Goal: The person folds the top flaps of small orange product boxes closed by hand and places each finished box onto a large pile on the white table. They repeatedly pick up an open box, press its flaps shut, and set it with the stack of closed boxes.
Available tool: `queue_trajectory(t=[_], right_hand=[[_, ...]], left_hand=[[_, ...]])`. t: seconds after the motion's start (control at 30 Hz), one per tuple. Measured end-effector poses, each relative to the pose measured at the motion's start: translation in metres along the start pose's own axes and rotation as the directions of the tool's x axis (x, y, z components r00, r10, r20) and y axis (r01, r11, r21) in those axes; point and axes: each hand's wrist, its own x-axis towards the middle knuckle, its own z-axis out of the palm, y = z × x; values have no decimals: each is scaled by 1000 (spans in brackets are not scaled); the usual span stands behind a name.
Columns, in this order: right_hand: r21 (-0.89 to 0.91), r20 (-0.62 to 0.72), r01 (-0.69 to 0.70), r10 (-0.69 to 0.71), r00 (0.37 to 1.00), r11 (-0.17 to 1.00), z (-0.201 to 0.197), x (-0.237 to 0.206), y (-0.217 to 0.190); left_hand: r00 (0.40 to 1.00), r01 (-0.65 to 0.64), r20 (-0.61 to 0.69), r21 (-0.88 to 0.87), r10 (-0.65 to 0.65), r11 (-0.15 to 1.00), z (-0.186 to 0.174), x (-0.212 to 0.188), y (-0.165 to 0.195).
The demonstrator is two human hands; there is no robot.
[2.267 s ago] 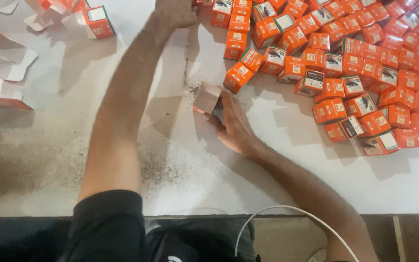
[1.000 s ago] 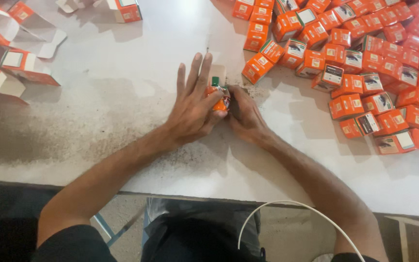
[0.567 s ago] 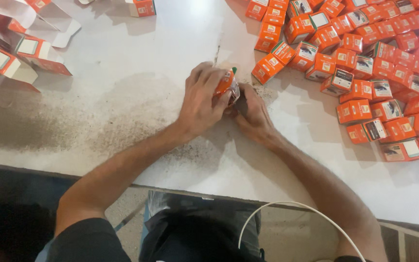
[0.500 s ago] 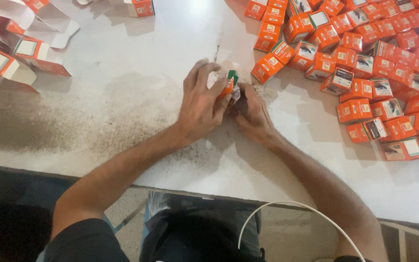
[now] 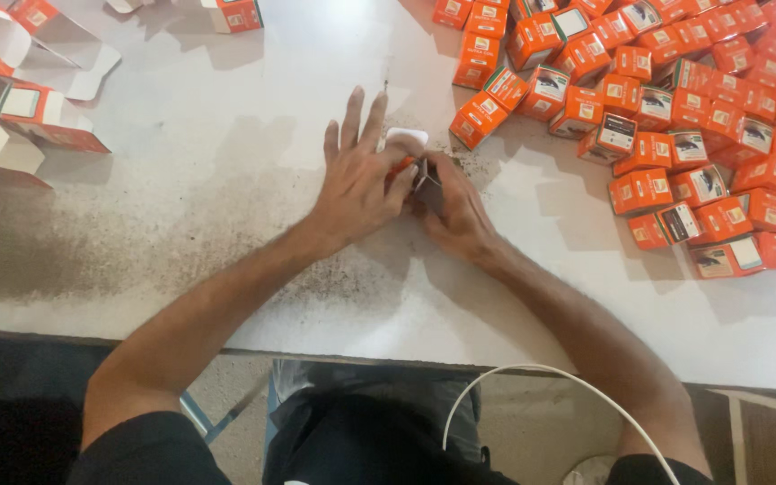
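White table [image 5: 226, 224]: two hands, left hand [image 5: 361, 184], right hand [image 5: 455, 211], one small box [image 5: 410, 166]

Orange box pile [image 5: 675, 108] right; flat cartons [image 5: 20, 117] left.

Bare worktop [image 5: 226, 224] lies open to the left of the left hand [image 5: 361, 184] and toward the near edge; a dense heap of orange boxes [image 5: 675, 117] crowds the right, and flat unfolded cartons [image 5: 20, 108] block the far left
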Motion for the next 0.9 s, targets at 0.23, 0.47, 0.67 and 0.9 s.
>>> queue_trajectory(t=[0.23, 0.47, 0.67, 0.9], right_hand=[[-23, 21, 25, -24, 999, 999, -3, 1, -2], [-69, 35, 122, -120, 992, 990, -4, 1, -3], [-27, 51, 105, -104, 993, 994, -3, 6, 1], [41, 31, -2, 1, 1000, 999, -1, -1, -1]], left_hand=[[966, -78, -253, -121, 46, 990, 8, -22, -1], [991, -131, 52, 74, 127, 989, -11, -14, -5], [994, -96, 28, -227, 105, 969, -20, -10, -10], [951, 283, 47, -526, -304, 802, 2, -12, -8]])
